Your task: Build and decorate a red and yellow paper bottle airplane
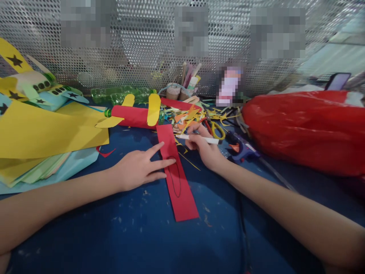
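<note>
A long strip of red paper [182, 194] lies slantwise on the blue table, with a narrow rounded outline drawn on it in dark ink. My left hand [137, 169] rests beside it, fingers spread and fingertips on the paper. Just right of the strip's upper end, my right hand [207, 148] grips a white marker [209, 140], its tip pointing left toward the paper. Behind the strip lies a bottle wrapped in red paper [132, 116], with yellow paper pieces [154, 109] attached like wings.
Yellow sheets [51, 129] and finished paper planes [34, 83] occupy the left. Paper scraps [185, 118], scissors [218, 131] and a blue glue gun [243, 148] lie beyond my right hand. A big red plastic bag [308, 131] fills the right. Green bottles [119, 94] lie along the mesh wall.
</note>
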Available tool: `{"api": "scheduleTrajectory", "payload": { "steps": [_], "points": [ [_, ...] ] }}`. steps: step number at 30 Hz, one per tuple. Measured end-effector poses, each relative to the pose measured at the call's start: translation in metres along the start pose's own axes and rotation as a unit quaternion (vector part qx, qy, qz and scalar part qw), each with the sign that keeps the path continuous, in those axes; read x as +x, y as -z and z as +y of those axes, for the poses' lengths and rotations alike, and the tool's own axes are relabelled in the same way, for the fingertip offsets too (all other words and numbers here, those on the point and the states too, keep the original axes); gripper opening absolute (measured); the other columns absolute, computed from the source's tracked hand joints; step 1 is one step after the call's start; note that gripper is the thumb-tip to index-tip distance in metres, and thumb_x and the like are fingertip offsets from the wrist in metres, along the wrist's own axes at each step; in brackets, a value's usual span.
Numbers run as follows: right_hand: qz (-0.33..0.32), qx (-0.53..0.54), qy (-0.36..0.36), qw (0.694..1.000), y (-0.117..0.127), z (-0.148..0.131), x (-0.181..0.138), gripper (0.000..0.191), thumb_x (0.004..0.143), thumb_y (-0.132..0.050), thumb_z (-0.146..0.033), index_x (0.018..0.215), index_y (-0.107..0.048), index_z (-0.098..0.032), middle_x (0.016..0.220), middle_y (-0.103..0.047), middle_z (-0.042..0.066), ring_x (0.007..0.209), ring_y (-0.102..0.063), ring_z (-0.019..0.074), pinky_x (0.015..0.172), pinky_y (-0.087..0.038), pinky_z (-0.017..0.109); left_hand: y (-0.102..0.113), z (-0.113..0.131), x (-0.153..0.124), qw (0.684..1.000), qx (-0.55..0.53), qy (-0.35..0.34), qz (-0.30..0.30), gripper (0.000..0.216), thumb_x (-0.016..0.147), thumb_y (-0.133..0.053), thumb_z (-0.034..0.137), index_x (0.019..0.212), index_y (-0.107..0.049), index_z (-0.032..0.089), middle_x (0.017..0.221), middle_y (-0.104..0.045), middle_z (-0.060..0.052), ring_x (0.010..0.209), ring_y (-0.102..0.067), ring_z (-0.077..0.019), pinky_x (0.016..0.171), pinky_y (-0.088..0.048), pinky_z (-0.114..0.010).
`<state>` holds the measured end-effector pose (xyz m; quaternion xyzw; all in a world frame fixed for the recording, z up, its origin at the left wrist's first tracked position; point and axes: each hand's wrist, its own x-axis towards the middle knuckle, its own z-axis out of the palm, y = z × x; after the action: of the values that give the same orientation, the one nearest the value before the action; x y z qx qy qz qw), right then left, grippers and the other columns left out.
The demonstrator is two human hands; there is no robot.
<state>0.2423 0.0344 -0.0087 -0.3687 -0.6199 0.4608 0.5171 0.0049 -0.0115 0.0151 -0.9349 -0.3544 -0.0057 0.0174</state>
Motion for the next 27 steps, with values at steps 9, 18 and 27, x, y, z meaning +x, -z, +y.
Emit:
{"api": "scheduleTrajectory", "payload": {
  "steps": [9,18,27],
  "points": [
    [-0.079,0.007,-0.048,0.996,-0.006,-0.010,-0.003,0.028,0.087,-0.060,-0.035,0.066,-0.046,-0.022,0.045,-0.047,-0.008,0.041,-0.039,0.0084,0.045,-0.026,0.025,0.004,0.006,-0.005,0.998,0.005,-0.047,-0.031,0.057,0.096,-0.017,0.063,0.147,-0.035,0.043,0.151,-0.036,-0.020,0.107,-0.063,-0.0345,0.083,-0.050,-0.051],
    [-0.107,-0.040,-0.064,0.991,-0.006,-0.011,-0.003,0.038,0.081,-0.069,-0.042,0.062,-0.043,-0.022,0.039,-0.044,-0.009,0.036,-0.032,0.0061,0.040,-0.021,0.023,0.008,0.009,-0.003,0.998,-0.004,-0.040,-0.051,0.059,0.092,-0.020,0.068,0.144,-0.039,0.046,0.152,-0.033,-0.019,0.095,-0.065,-0.0303,0.081,-0.049,-0.049],
    [-0.114,-0.048,-0.067,0.990,-0.008,-0.010,-0.002,0.038,0.081,-0.069,-0.043,0.063,-0.043,-0.022,0.040,-0.045,-0.009,0.036,-0.033,0.0062,0.040,-0.023,0.022,0.007,0.009,-0.003,0.998,-0.011,-0.039,-0.052,0.057,0.093,-0.021,0.068,0.143,-0.039,0.048,0.154,-0.033,-0.017,0.098,-0.064,-0.0306,0.084,-0.048,-0.049]
  ]
}}
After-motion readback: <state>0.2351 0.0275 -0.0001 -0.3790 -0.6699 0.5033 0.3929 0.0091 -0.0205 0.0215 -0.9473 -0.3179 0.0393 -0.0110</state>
